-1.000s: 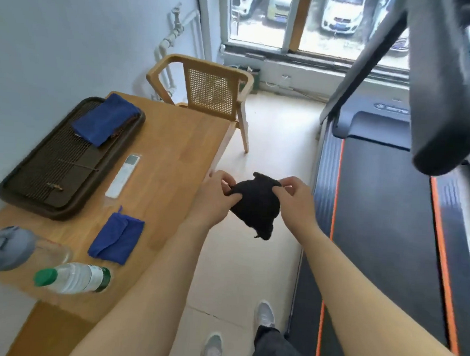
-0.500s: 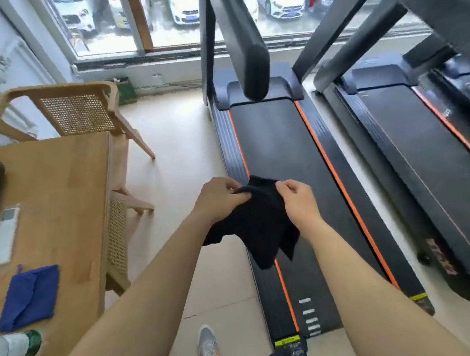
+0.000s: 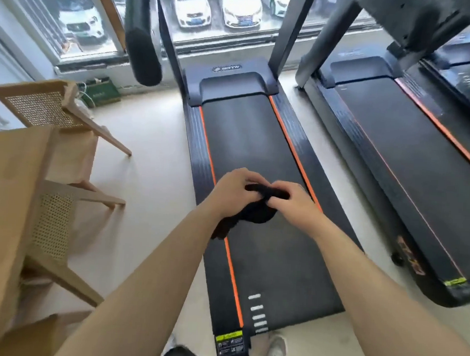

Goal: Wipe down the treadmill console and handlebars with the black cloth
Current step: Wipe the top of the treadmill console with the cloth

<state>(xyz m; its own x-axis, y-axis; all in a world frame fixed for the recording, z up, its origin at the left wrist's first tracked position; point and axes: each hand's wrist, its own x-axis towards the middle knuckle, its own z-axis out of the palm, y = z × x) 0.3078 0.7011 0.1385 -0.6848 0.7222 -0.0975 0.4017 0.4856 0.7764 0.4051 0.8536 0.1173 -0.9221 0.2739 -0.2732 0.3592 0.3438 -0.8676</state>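
I am at the cloth-preparation step: my left hand [image 3: 234,194] and right hand [image 3: 293,202], together and both closed on the bunched black cloth [image 3: 254,210], hold it above the treadmill [image 3: 255,140] belt, so wiping next requires reaching its padded handlebar [image 3: 143,54].

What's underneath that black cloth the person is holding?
The black cloth, bunched between the left hand and right hand, hangs above the treadmill belt and its orange stripe. The part of the belt right beneath is covered by cloth and hands.
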